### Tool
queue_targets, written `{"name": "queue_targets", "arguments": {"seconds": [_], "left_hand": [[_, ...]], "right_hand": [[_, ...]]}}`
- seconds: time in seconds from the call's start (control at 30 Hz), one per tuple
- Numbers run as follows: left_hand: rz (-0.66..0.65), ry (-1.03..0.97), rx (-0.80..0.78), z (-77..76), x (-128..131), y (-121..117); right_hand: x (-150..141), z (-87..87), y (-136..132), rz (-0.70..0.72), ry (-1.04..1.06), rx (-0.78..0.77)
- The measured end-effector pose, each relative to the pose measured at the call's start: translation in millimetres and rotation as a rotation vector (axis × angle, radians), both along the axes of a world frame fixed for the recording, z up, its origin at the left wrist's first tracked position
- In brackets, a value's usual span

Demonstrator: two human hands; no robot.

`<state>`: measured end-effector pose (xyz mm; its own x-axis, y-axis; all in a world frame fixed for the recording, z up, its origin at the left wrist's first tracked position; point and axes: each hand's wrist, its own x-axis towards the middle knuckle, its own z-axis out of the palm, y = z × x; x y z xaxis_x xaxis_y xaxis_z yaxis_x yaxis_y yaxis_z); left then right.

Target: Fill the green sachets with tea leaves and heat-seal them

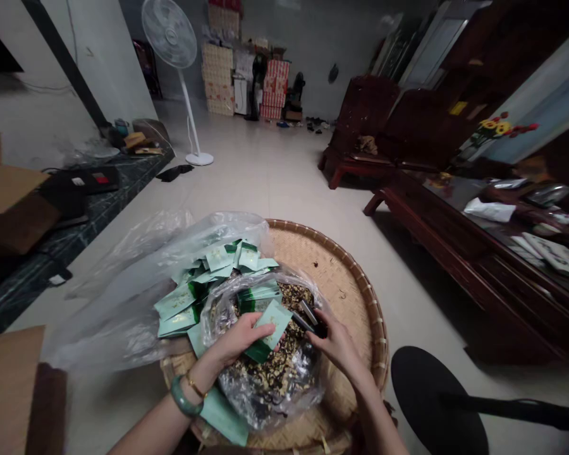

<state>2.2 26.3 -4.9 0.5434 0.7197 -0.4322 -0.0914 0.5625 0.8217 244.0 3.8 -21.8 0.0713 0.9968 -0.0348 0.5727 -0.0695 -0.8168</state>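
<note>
My left hand [249, 336] grips a light green sachet [274, 321] between thumb and fingers, over an open clear plastic bag [291, 370]. Closed around a small dark two-armed tool with a silvery face [308, 312], my right hand [334, 341] is just right of the sachet. The tool's exact kind is unclear; its arms point toward the sachet's edge. Loose dried bits [277, 373], dark and pale yellow, fill the bag below both hands. Several more green sachets [260, 292] lie in the bag, and a heap of sachets [215, 268] rests beyond my left hand.
A round woven bamboo tray [377, 316] carries the bag. Large clear plastic [118, 309] spreads off its left side. Cardboard boxes [9, 373] stand at left, a black round stand base [439, 398] at right. A wooden table [436, 227] and white fan [199, 158] stand farther off.
</note>
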Motion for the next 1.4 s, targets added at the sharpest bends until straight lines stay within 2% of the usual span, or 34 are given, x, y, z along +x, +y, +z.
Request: {"name": "queue_targets", "arguments": {"seconds": [0.1, 0.23, 0.4, 0.47, 0.57, 0.67, 0.77, 0.83, 0.93, 1.0, 1.1, 1.17, 1.2, 1.27, 1.33, 1.4], "left_hand": [[-0.029, 0.034, 0.064, -1.5, 4, -2], [-0.079, 0.120, 0.273, 0.0, 8, -4], [0.108, 0.235, 0.431, 9.3, 9, 0], [0.140, 0.302, 0.469, 12.7, 10, 1], [0.170, 0.336, 0.502, 13.0, 14, -1], [0.244, 0.305, 0.519, 9.1, 15, -1], [0.499, 0.208, 0.453, 9.0, 5, 12], [0.773, 0.085, 0.325, 14.2, -9, 27], [1.055, -0.127, 0.270, 25.9, -31, 50], [1.117, -0.158, 0.276, 30.2, -38, 57], [1.178, 0.018, 0.392, 25.9, -34, 54], [1.112, 0.239, 0.622, 18.3, -25, 45], [0.988, 0.355, 0.780, 14.4, -20, 40], [0.576, 0.586, 1.104, 7.6, -11, 31], [0.220, 0.814, 1.307, 2.3, -6, 26], [0.061, 1.029, 1.373, -2.2, -4, 25]], "right_hand": [[-17, 6.5, -2, -0.006, 0.108, 0.091], [-47, 17.3, 1, 0.037, 0.299, 0.094], [-63, 18.7, -1, 0.102, 0.316, 0.112], [-64, 20.4, -4, 0.122, 0.316, 0.088], [-61, 24.1, -6, 0.127, 0.340, 0.022], [-56, 24.7, -4, 0.125, 0.459, -0.101], [-51, 22.5, -1, 0.030, 0.694, -0.213], [-48, 21.8, 1, -0.053, 0.825, -0.224], [-46, 22.2, 0, -0.112, 0.897, -0.199], [-46, 20.5, -1, -0.112, 0.896, -0.192], [-46, 11.0, 0, -0.074, 0.822, -0.180], [-45, 1.7, 5, -0.048, 0.686, -0.128], [-45, -2.9, 9, -0.034, 0.593, -0.081], [-47, -10.3, 17, 0.002, 0.383, 0.035], [-50, -14.9, 26, 0.048, 0.173, 0.143], [-55, -17.2, 34, 0.092, -0.009, 0.201]]}}
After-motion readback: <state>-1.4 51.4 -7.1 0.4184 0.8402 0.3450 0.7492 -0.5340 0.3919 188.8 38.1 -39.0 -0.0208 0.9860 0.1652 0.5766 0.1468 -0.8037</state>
